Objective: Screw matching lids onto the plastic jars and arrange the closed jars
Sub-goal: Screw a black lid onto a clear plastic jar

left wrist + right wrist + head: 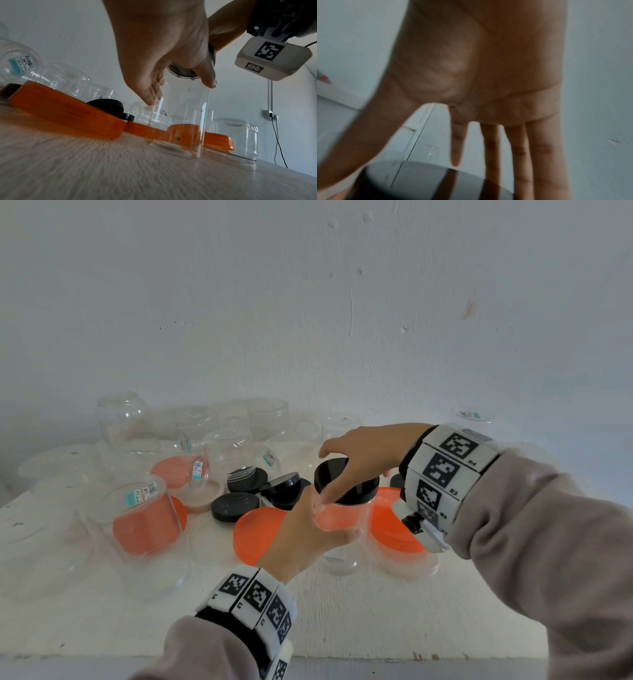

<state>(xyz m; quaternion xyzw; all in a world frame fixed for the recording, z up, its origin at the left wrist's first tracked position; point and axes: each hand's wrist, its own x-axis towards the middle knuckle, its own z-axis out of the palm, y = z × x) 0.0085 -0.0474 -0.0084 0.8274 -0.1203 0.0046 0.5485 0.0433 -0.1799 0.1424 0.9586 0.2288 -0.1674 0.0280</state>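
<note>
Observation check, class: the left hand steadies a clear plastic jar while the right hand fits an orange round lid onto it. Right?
No, the round lid is black, per the head view; the left hand steadies the clear plastic jar, the right hand fits it.

The left hand (163,51) grips an upright clear jar (181,108) on the table (102,173), orange lids (65,111) behind

Soft even daylight; wrist views motion-blurred, edges distorted.

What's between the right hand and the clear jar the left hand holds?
A black lid atop the jar, under the right hand; the head view shows it.
</note>
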